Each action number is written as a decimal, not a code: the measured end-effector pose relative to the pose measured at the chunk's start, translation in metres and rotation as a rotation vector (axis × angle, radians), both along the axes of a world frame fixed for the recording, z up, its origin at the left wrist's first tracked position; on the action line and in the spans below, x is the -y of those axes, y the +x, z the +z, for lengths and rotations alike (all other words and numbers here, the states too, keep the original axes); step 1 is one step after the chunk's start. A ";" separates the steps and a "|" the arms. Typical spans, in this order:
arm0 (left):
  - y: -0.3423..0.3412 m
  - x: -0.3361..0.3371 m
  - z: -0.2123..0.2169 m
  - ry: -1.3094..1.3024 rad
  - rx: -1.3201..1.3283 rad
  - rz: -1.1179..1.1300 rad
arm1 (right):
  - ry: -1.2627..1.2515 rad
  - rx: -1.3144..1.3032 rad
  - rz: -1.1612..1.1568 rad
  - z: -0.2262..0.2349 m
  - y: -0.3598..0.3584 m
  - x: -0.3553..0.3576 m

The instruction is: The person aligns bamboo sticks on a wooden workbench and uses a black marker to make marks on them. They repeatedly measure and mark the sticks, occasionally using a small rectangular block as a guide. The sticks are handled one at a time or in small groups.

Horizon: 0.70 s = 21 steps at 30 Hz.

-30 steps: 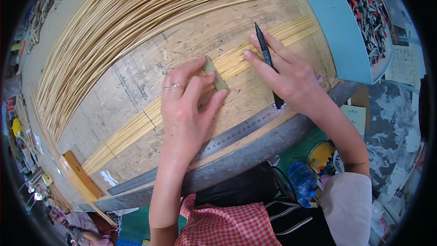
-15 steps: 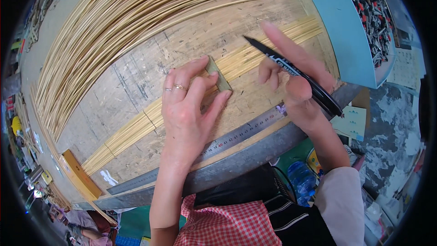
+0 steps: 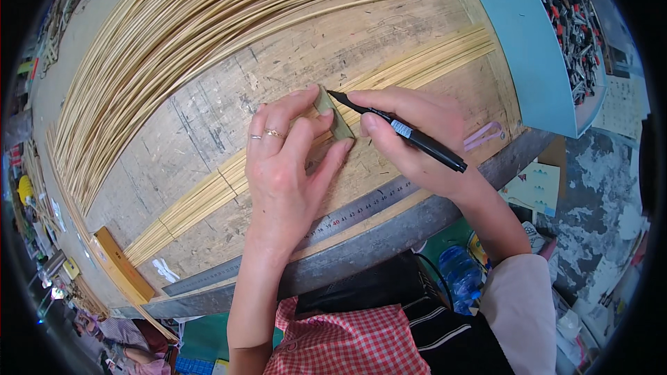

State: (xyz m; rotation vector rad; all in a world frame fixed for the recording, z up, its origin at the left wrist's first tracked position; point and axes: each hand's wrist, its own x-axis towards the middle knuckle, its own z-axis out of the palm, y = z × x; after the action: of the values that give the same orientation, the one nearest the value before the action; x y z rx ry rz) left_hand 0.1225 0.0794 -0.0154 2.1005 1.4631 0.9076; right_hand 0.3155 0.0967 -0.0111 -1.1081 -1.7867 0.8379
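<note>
Fingers (image 3: pixel 306 132) of our left hand (image 3: pixel 288 167) press a small greenish block (image 3: pixel 332 117) flat against the bundled bamboo strips (image 3: pixel 208 194); our right hand (image 3: pixel 413 135) pinches a black marker (image 3: pixel 399 132), its tip touching the block's far edge beside our left fingertips.

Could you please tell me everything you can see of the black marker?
The marker is a slim black pen with a pale band around its barrel; the print on that band is too small to make out. The right hand grips it at a slant, its rear end pointing toward the table's near edge. Its fine tip points left and meets the top edge of a small greenish block that the left hand presses onto the bundle of thin strips.
</note>
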 end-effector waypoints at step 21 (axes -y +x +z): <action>0.000 0.000 0.000 -0.002 0.000 0.000 | -0.044 0.210 0.070 0.023 0.011 0.020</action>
State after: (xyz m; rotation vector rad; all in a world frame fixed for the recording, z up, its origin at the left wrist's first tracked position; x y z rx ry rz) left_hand 0.1225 0.0795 -0.0152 2.0998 1.4634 0.9057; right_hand 0.3266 0.0763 0.0114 -1.2044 -1.9986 0.8305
